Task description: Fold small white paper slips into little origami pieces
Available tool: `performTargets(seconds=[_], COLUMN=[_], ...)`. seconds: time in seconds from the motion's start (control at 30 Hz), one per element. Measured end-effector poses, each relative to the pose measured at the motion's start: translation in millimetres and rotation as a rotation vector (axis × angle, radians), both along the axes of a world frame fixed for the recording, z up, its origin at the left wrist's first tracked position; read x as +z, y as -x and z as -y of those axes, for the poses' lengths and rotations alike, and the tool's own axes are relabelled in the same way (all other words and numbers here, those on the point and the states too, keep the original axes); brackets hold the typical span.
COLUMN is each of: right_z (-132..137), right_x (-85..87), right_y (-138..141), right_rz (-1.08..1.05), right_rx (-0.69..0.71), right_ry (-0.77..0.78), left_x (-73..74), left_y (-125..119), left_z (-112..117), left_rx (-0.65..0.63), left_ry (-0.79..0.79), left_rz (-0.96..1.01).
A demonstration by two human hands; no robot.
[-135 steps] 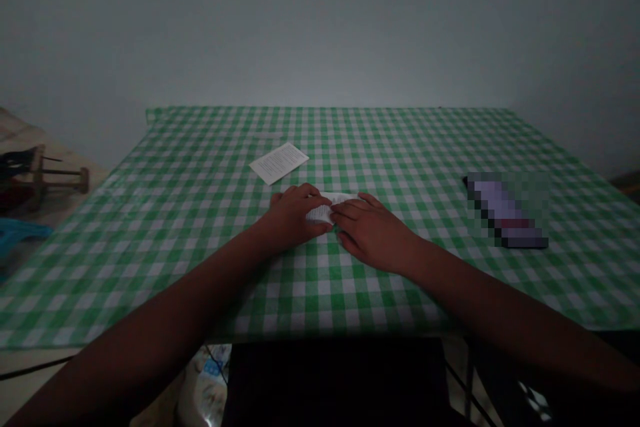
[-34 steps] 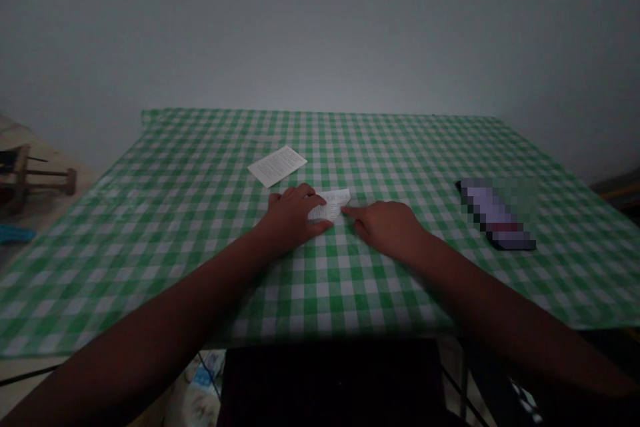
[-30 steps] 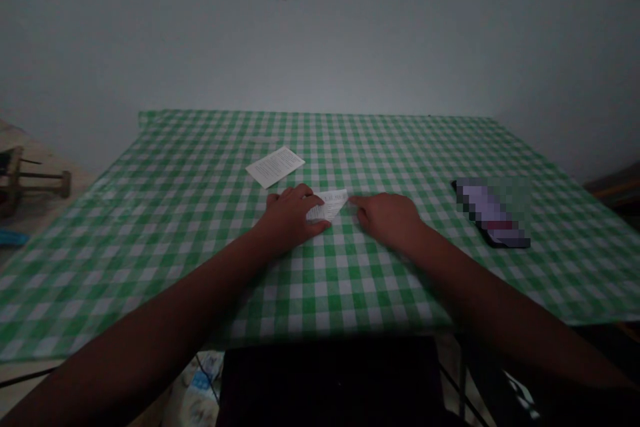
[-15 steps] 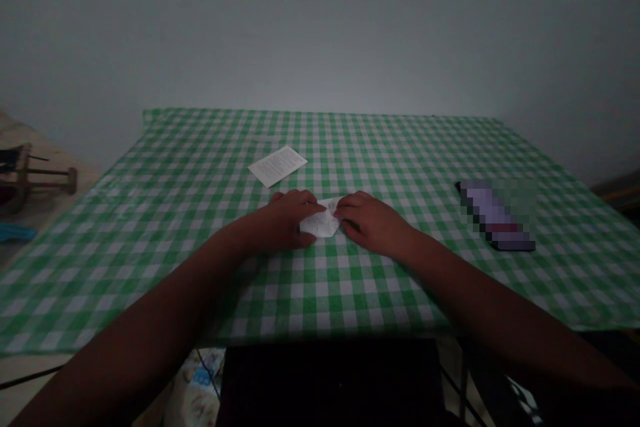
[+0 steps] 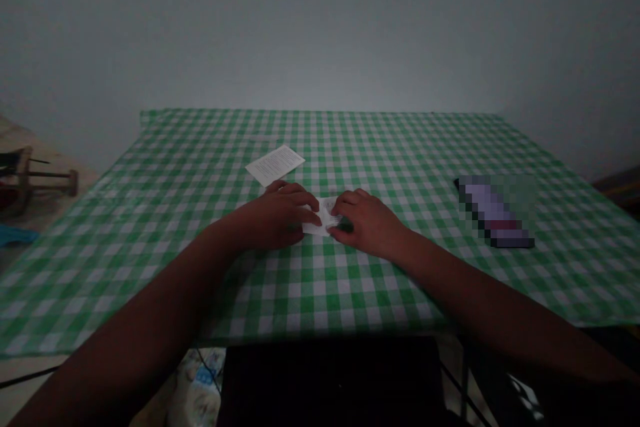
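Note:
A small piece of folded white paper point(image 5: 326, 205) with print on it lies on the tablecloth between my two hands. From the left, my left hand point(image 5: 283, 217) covers part of it, the fingers bent over its edge and the thumb low at the near side. My right hand point(image 5: 369, 221) grips the paper's right side between thumb and fingers. Much of the paper is hidden under both hands. Just beyond my left hand lies a flat printed sheet point(image 5: 275, 164), touched by neither hand.
A green and white checked cloth point(image 5: 320, 287) covers the table. A phone point(image 5: 493, 210), blurred by pixels, lies to the right. Behind the table rises a plain wall point(image 5: 320, 47). Wooden furniture point(image 5: 47, 177) stands on the floor at left.
My left fingers have shifted over the paper toward its middle. The right hand has moved slightly left, and less of the paper shows now.

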State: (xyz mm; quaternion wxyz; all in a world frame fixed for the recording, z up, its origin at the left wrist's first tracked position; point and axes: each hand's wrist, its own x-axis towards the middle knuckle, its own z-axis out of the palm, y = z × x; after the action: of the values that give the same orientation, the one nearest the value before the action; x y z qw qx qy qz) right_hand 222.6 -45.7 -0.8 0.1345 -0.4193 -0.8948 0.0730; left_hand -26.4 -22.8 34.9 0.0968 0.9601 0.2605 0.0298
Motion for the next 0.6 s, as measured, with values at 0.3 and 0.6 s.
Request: performTargets(seconds=[0.3, 0.6], right_z=[0, -1], right_x=[1.1, 2.2], right_y=[-2, -5], right_rz=[-0.001, -0.019], right_rx=[0.017, 0.052], right_ry=[0.007, 0.023], left_x=[-10.7, -37.7], left_y=[-8, -18], left_z=[-5, -11], left_rx=[0.031, 0.200], left_ry=[0.176, 0.107], left_rz=[0.155, 0.217])
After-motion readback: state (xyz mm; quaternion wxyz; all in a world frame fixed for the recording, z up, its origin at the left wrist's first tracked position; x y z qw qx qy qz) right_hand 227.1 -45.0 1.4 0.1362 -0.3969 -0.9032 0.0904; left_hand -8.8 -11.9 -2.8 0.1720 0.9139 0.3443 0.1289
